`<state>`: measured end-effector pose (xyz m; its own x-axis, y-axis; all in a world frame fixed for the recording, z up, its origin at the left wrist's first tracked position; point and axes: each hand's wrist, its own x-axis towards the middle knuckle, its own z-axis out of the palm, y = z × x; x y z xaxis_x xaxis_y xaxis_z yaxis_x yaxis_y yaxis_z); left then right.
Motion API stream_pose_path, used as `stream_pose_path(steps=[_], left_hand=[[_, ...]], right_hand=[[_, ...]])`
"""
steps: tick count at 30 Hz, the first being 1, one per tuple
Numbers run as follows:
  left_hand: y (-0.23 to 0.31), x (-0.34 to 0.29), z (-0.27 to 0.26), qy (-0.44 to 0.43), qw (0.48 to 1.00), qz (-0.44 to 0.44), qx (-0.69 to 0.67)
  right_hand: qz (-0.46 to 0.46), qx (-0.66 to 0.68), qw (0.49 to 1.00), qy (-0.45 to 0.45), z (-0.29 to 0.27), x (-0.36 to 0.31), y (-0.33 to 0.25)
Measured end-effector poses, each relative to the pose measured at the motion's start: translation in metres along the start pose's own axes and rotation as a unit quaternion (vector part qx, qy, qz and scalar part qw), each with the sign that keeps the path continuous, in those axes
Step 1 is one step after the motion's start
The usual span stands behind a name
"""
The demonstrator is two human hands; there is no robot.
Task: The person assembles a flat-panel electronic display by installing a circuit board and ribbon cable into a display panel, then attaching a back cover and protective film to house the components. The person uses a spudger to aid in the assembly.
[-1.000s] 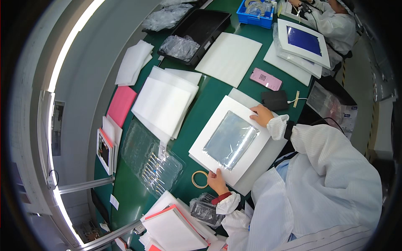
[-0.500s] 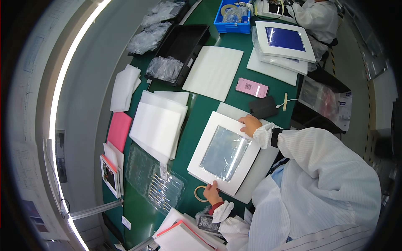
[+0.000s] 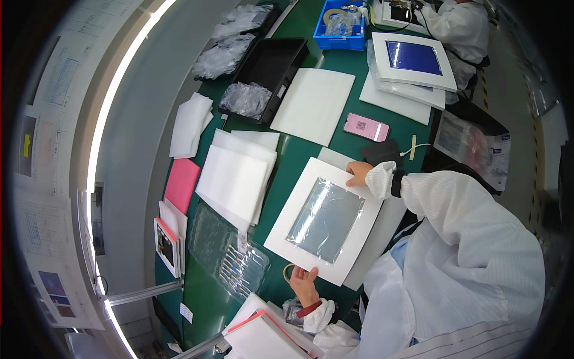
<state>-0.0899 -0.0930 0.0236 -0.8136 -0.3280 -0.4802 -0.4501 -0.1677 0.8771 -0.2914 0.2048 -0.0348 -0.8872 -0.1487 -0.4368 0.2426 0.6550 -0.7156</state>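
Note:
A white panel [image 3: 287,218] with a glossy grey rectangular window under clear film [image 3: 327,221] lies between my hands, over a grey-white sheet [image 3: 382,230]. My left hand [image 3: 305,288] grips its lower edge, fingertips at the rim. At the upper right edge, my right hand [image 3: 360,173] holds the panel, thumb and fingers closed on the border. A tan tape roll [image 3: 287,273] sits beside my left hand, partly hidden by it. Just beyond my right hand is a dark grey flat box [image 3: 381,152] with a white cable.
White foam sheets [image 3: 233,173] and a clear plastic tray [image 3: 227,263] lie to the left. Farther off are a black tray [image 3: 275,66], a blue bin [image 3: 341,40], a pink phone [image 3: 366,127] and stacked panels [image 3: 412,58]. A co-worker's sleeve [image 3: 448,27] shows at top right.
The panel looks slightly larger and has shifted a little, as if lifted off the sheet. My left hand's fingers have closed onto its lower edge. The whole view has shifted slightly.

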Motion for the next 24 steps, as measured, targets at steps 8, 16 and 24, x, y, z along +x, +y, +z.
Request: stream_pose_path(steps=[8, 16, 24], left_hand=[[0.013, -0.056, 0.013, 0.028, 0.994, 0.104, -0.027], [0.005, -0.037, -0.006, 0.031, 0.800, 0.469, 0.372], [-0.046, -0.025, 0.021, 0.064, 0.739, 0.446, 0.501]], right_hand=[[-0.206, 0.079, 0.944, -0.245, -0.080, -0.034, -0.033], [-0.554, -0.149, 0.813, -0.097, -0.088, -0.071, -0.029], [-0.639, -0.336, 0.691, -0.003, -0.060, -0.051, 0.020]])
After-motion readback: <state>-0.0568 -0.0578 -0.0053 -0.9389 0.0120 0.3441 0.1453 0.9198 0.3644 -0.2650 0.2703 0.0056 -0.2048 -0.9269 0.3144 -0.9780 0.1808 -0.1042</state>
